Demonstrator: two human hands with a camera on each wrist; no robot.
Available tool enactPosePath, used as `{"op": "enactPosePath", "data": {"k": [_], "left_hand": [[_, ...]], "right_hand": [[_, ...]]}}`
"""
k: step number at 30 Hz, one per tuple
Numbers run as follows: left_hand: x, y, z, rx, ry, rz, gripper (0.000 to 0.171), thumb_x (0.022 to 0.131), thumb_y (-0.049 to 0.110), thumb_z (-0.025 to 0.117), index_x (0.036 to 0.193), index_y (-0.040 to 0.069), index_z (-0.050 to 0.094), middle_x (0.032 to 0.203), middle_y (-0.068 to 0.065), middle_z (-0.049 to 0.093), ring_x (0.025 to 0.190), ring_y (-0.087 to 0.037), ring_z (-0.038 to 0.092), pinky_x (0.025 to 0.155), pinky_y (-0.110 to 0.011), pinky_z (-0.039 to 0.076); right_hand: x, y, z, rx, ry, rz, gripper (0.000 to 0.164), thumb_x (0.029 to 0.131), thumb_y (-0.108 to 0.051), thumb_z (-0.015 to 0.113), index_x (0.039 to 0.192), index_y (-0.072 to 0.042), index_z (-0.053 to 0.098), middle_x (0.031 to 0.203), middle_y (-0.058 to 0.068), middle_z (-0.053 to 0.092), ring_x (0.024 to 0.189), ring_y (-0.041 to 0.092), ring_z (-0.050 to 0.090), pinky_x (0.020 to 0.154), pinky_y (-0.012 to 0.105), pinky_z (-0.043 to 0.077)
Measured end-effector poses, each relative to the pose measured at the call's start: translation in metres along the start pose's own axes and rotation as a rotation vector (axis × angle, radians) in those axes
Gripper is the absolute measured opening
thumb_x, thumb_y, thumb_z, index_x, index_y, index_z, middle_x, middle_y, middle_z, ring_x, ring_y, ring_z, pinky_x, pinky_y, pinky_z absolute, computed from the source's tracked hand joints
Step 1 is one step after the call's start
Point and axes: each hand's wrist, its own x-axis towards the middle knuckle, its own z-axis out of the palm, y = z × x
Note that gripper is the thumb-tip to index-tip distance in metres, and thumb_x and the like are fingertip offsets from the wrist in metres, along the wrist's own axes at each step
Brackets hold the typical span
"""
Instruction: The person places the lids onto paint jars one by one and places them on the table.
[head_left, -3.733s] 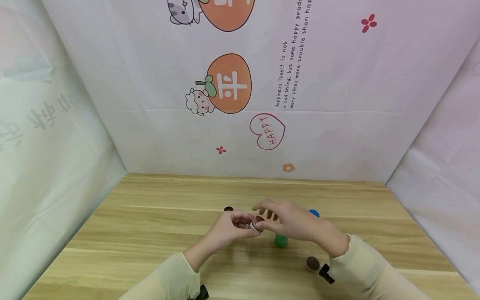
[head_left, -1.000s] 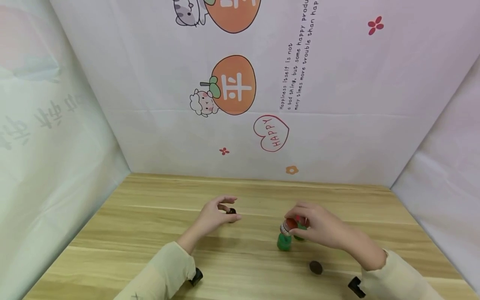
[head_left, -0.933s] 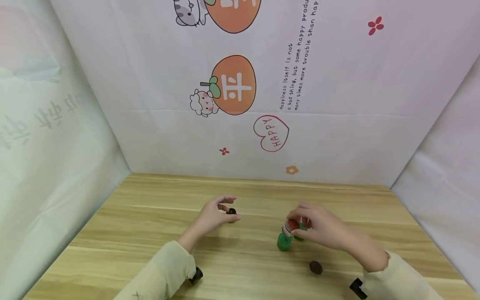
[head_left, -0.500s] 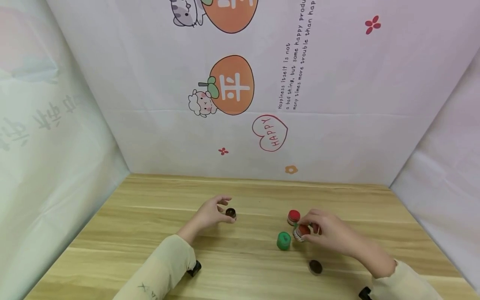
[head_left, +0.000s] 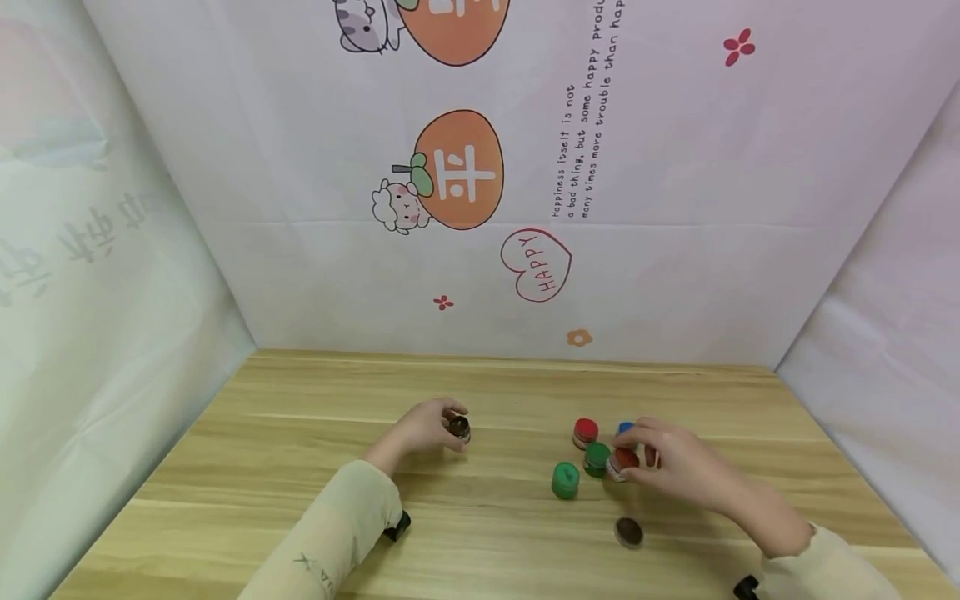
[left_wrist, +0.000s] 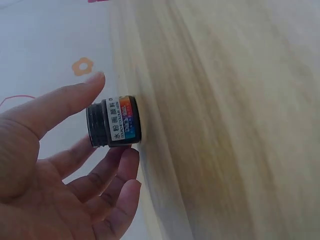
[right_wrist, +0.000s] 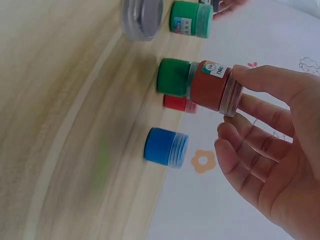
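Note:
My right hand (head_left: 671, 458) pinches a reddish-brown paint jar (right_wrist: 209, 86) by its clear lid, thumb on one side and fingers on the other. That jar is beside a dark green paint jar (head_left: 597, 459). My left hand (head_left: 426, 427) is around a small black, lidless gouache jar (left_wrist: 120, 122) standing on the table. In the left wrist view, a gap shows between the thumb and this jar, and the other fingers lie on its far side. A loose round lid (head_left: 628, 532) with a dark inside lies nearer the front.
A red jar (head_left: 586, 432) and a lighter green jar (head_left: 566, 481) stand left of the right hand. Behind that hand is a blue jar (right_wrist: 165, 147). The wooden table (head_left: 337, 500) meets a printed white backdrop (head_left: 337, 292) at the back.
Both hands were together at the brown jar. The right hand has carried it rightward past the green jars; the left has moved left to the black jar and drawn its fingers closer around it.

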Motion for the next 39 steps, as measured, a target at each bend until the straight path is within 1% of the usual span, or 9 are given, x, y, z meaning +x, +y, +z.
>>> {"op": "enactPosePath", "data": {"k": [4,8,13,19,24,30,36,39], "left_hand": [[0.002,0.001,0.002,0.047,0.004,0.002,0.055,0.071,0.010,0.081,0.120,0.004,0.058,0.114,-0.012,0.056,0.105,-0.030,0.053,0.090,-0.044,0.042],[0.004,0.003,0.004,0.101,0.014,-0.002,0.054,0.068,0.007,0.081,0.117,0.004,0.059,0.111,-0.011,0.058,0.102,-0.029,0.055,0.087,-0.041,0.045],[0.006,0.006,0.007,0.202,0.036,0.008,0.043,0.070,0.003,0.080,0.109,0.005,0.062,0.109,-0.012,0.060,0.103,-0.030,0.055,0.087,-0.042,0.045],[0.007,0.007,0.009,0.241,0.043,-0.008,0.035,0.071,0.002,0.079,0.103,0.005,0.062,0.103,-0.010,0.061,0.098,-0.028,0.056,0.084,-0.042,0.046],[0.009,0.005,0.009,0.233,0.049,-0.018,0.033,0.072,0.003,0.078,0.101,0.005,0.062,0.098,-0.007,0.061,0.092,-0.024,0.057,0.081,-0.040,0.047],[0.006,0.005,0.006,0.197,0.058,0.005,0.031,0.070,0.005,0.080,0.096,0.006,0.062,0.092,-0.004,0.060,0.085,-0.020,0.056,0.077,-0.037,0.047],[0.003,0.005,0.003,0.137,0.065,0.019,0.029,0.071,0.007,0.079,0.095,0.008,0.062,0.091,-0.001,0.060,0.082,-0.017,0.054,0.073,-0.035,0.046],[0.001,0.005,0.003,0.127,0.070,0.032,0.028,0.071,0.007,0.080,0.094,0.008,0.063,0.089,0.000,0.061,0.082,-0.016,0.055,0.074,-0.035,0.046]], "right_hand": [[-0.001,0.003,0.000,-0.027,-0.011,0.017,0.029,0.075,-0.014,0.077,0.101,-0.009,0.067,0.088,-0.007,0.054,0.069,0.007,0.050,0.053,0.019,0.044],[-0.001,0.005,0.000,-0.037,-0.025,0.025,0.028,0.074,-0.013,0.077,0.099,-0.009,0.067,0.087,-0.007,0.054,0.069,0.008,0.050,0.053,0.019,0.044],[-0.002,0.012,0.002,-0.039,-0.046,0.025,0.027,0.074,-0.011,0.076,0.100,-0.008,0.067,0.088,-0.006,0.055,0.068,0.006,0.050,0.053,0.019,0.044],[-0.004,0.018,0.005,-0.047,-0.071,0.035,0.025,0.076,-0.013,0.075,0.100,-0.009,0.068,0.090,-0.006,0.056,0.064,0.003,0.048,0.052,0.020,0.043],[-0.004,0.021,0.008,-0.070,-0.094,0.041,0.024,0.078,-0.018,0.075,0.100,-0.012,0.069,0.090,-0.007,0.055,0.063,0.001,0.045,0.052,0.020,0.041],[-0.003,0.024,0.012,-0.071,-0.106,0.033,0.024,0.078,-0.018,0.075,0.100,-0.013,0.069,0.093,-0.007,0.056,0.063,0.000,0.045,0.052,0.020,0.042],[-0.003,0.024,0.012,-0.079,-0.098,0.027,0.024,0.077,-0.017,0.075,0.100,-0.011,0.069,0.092,-0.006,0.057,0.066,0.003,0.048,0.053,0.020,0.042],[-0.003,0.022,0.012,-0.101,-0.094,0.027,0.025,0.077,-0.017,0.075,0.100,-0.011,0.069,0.096,-0.004,0.058,0.073,0.008,0.054,0.058,0.022,0.046]]}}
